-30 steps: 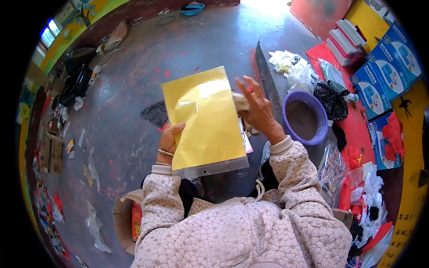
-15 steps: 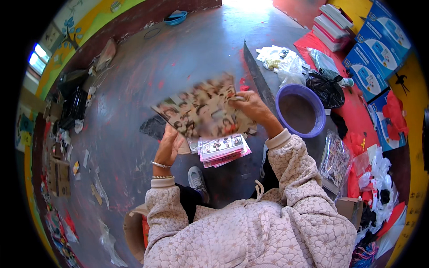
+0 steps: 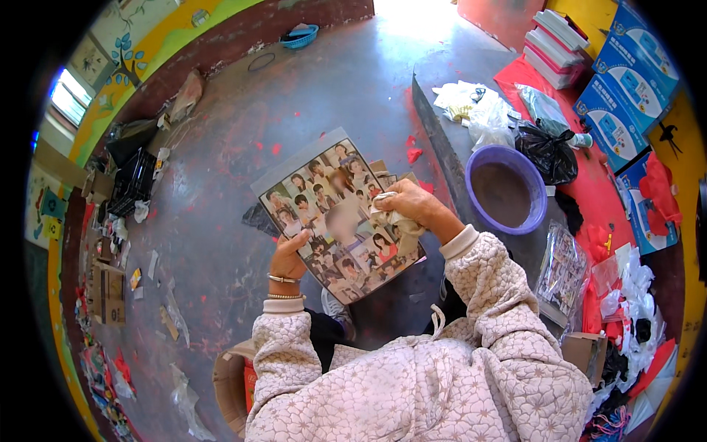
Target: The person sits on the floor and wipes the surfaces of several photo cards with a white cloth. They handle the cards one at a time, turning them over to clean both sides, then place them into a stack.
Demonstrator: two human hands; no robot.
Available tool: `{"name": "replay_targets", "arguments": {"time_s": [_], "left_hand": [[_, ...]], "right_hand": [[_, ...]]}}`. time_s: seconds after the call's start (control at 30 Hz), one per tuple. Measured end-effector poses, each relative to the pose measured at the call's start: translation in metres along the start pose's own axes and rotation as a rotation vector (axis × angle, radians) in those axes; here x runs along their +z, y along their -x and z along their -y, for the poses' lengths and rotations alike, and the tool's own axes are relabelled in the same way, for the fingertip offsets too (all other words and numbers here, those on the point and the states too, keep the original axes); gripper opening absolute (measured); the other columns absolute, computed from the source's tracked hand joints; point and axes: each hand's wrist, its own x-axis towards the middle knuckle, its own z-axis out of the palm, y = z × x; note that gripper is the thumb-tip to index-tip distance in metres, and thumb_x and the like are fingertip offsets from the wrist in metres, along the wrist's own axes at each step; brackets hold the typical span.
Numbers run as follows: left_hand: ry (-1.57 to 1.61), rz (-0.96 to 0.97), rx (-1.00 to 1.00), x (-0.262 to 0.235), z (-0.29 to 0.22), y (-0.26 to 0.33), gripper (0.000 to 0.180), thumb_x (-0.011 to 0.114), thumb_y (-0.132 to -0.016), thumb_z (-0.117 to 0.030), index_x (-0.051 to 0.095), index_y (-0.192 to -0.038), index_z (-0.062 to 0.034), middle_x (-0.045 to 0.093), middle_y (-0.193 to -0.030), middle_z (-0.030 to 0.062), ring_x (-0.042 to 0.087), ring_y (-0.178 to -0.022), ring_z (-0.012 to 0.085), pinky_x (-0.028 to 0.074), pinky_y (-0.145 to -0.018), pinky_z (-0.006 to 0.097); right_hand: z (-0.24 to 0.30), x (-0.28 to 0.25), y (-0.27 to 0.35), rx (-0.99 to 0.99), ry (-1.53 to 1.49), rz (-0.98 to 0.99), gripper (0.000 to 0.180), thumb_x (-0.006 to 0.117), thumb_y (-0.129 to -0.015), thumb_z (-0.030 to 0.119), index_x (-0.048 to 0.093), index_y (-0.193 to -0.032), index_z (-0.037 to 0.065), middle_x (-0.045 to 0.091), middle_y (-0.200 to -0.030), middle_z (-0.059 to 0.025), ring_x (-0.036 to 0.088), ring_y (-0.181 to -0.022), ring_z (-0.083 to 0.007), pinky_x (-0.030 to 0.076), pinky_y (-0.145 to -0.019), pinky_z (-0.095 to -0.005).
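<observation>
A rectangular sheet or thin booklet printed with many small portrait photos (image 3: 324,193) is held tilted in front of me, its far edge showing a clear plastic rim. My left hand (image 3: 289,255) grips its left edge, thumb on top and fingers underneath. At the opposite edge, my right hand (image 3: 414,202) is closed around a crumpled beige cloth (image 3: 405,230) that rests against the printed face. Behind the sheet's upper right edge some brown cardboard (image 3: 379,169) shows. Whatever lies below the sheet is mostly hidden.
To the right, a purple basin (image 3: 471,184) stands by a black plastic bag (image 3: 545,153) and white bags (image 3: 482,110). A wrapped stack of similar photo prints (image 3: 562,269) lies nearer me. Blue boxes (image 3: 615,129) line the right wall. A cardboard box (image 3: 230,383) sits by my left side.
The sheet has swung round and flattened toward me, covering the pink-edged stack seen beneath it before. My left hand has moved up onto its edge; the cloth in my right hand now shows.
</observation>
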Motion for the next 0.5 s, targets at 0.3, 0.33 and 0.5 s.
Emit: {"name": "replay_targets", "arguments": {"time_s": [0.3, 0.33, 0.5], "left_hand": [[0.298, 0.159, 0.102, 0.020, 0.001, 0.003, 0.048, 0.056, -0.078, -0.017, 0.041, -0.120, 0.0029, 0.051, -0.115, 0.0169, 0.052, -0.103, 0.0312, 0.043, -0.088, 0.043], [0.224, 0.133, 0.101, 0.016, 0.007, 0.006, 0.049, 0.056, -0.078, -0.015, 0.041, -0.120, 0.0028, 0.051, -0.115, 0.0166, 0.052, -0.104, 0.0306, 0.043, -0.089, 0.043], [-0.002, -0.104, -0.014, 0.020, 0.016, 0.006, 0.032, 0.055, -0.073, 0.002, 0.052, -0.104, 0.0044, 0.060, -0.094, 0.0134, 0.061, -0.082, 0.0215, 0.051, -0.073, 0.033]], "right_hand": [[0.002, 0.003, -0.002, 0.034, -0.069, -0.026, 0.025, 0.062, -0.071, 0.018, 0.064, -0.082, -0.005, 0.062, -0.074, -0.0101, 0.057, -0.066, -0.0158, 0.045, -0.062, -0.0296], [0.001, 0.004, -0.003, 0.038, -0.061, -0.029, 0.025, 0.062, -0.071, 0.018, 0.064, -0.082, -0.004, 0.062, -0.074, -0.0104, 0.057, -0.066, -0.0157, 0.045, -0.062, -0.0297], [-0.005, 0.005, -0.012, 0.037, 0.133, -0.074, 0.024, 0.061, -0.071, 0.021, 0.065, -0.082, -0.001, 0.062, -0.073, -0.0121, 0.058, -0.065, -0.0174, 0.045, -0.061, -0.0305]]}}
